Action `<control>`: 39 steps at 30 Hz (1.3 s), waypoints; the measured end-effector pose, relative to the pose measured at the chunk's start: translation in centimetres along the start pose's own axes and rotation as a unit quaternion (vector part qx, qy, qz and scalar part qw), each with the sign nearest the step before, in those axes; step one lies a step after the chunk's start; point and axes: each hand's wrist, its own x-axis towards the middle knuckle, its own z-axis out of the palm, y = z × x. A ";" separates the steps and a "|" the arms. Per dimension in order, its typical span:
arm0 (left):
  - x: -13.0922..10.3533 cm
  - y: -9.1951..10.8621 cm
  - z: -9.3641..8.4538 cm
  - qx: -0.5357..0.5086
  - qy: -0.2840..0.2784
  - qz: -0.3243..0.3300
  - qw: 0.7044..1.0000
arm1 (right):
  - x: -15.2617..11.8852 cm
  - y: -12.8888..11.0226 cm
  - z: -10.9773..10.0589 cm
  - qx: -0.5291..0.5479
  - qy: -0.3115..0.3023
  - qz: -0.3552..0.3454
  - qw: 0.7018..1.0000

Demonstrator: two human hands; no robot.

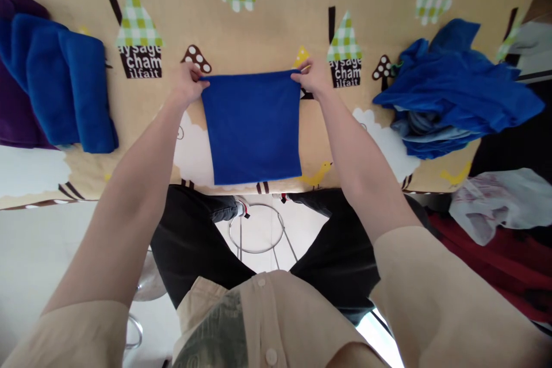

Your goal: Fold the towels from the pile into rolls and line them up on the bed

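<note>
A blue cloth (254,126) lies flat in front of me, roughly square, its near edge close to the table's front edge. At its far left corner, my left hand (190,85) pinches the fabric between thumb and fingers. The far right corner is pinched the same way by my right hand (312,76). Between the two hands the far edge of the cloth runs nearly straight.
Folded blue cloths (69,86) rest on purple fabric (19,103) at the left. A crumpled blue heap (452,92) sits at the right of the patterned tablecloth (267,34). Beyond the right edge lie a whitish plastic bag (504,201) and red fabric (495,264).
</note>
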 end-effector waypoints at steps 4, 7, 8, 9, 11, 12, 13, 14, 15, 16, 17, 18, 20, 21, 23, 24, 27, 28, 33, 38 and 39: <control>0.0 1.8 1.5 0.000 0.037 -0.024 0.999 | -2.1 -2.1 0.7 -0.031 0.101 -0.016 0.994; -0.8 2.5 2.3 0.012 0.060 0.012 0.998 | -5.5 -5.0 2.6 -0.105 0.182 -0.060 0.976; -1.4 2.6 2.6 0.028 0.069 0.036 0.997 | -6.8 -5.8 3.4 -0.134 0.191 -0.094 0.968; -2.0 2.6 2.8 0.049 0.080 0.064 0.994 | -8.1 -6.3 4.2 -0.159 0.177 -0.135 0.962; -3.7 2.3 3.3 0.102 0.084 0.136 0.982 | -10.1 -6.3 5.5 -0.187 0.091 -0.225 0.952; -4.5 1.9 3.6 0.128 0.059 0.179 0.974 | -10.8 -5.7 5.9 -0.194 0.037 -0.260 0.945; -5.2 1.4 3.9 0.147 0.017 0.219 0.964 | -11.1 -4.9 6.0 -0.200 -0.008 -0.283 0.938; -5.7 0.8 4.2 0.155 -0.033 0.252 0.955 | -11.0 -3.9 5.9 -0.206 -0.034 -0.294 0.933; -6.0 0.2 4.5 0.154 -0.078 0.274 0.946 | -10.6 -2.9 5.5 -0.209 -0.039 -0.292 0.933; -6.1 -0.4 4.9 0.146 -0.106 0.285 0.941 | -9.9 -2.0 5.1 -0.209 -0.027 -0.280 0.937; -5.9 -1.0 5.2 0.136 -0.112 0.285 0.942 | -9.0 -1.3 4.6 -0.203 -0.003 -0.260 0.944; -5.6 -1.4 5.6 0.129 -0.097 0.279 0.947 | -8.1 -0.9 4.2 -0.194 0.025 -0.236 0.952; -4.9 -1.5 6.6 0.134 -0.047 0.258 0.956 | -6.8 -1.4 4.0 -0.183 0.074 -0.188 0.962; -4.8 -1.3 7.1 0.141 -0.024 0.247 0.958 | -6.8 -2.1 4.3 -0.186 0.090 -0.173 0.963; -5.7 -0.5 8.3 0.146 -0.010 0.241 0.959 | -8.1 -3.7 5.6 -0.208 0.100 -0.175 0.957; -6.7 -0.2 8.8 0.143 -0.022 0.247 0.958 | -9.3 -4.3 6.4 -0.220 0.086 -0.195 0.952; -10.9 -0.2 9.5 0.128 -0.090 0.270 0.950 | -13.9 -4.2 8.4 -0.235 -0.019 -0.268 0.934; -12.1 -0.5 9.4 0.125 -0.098 0.267 0.951 | -15.0 -3.6 8.5 -0.233 -0.041 -0.268 0.934; -15.3 -1.1 8.2 0.116 -0.061 0.219 0.967 | -16.8 -1.9 7.5 -0.256 0.005 -0.181 0.950; -19.8 -0.5 10.8 0.137 -0.095 0.243 0.956 | -21.0 -3.8 10.8 -0.259 -0.001 -0.169 0.951; -21.2 -1.0 11.0 0.144 -0.104 0.245 0.953 | -22.5 -3.5 11.5 -0.248 -0.016 -0.181 0.951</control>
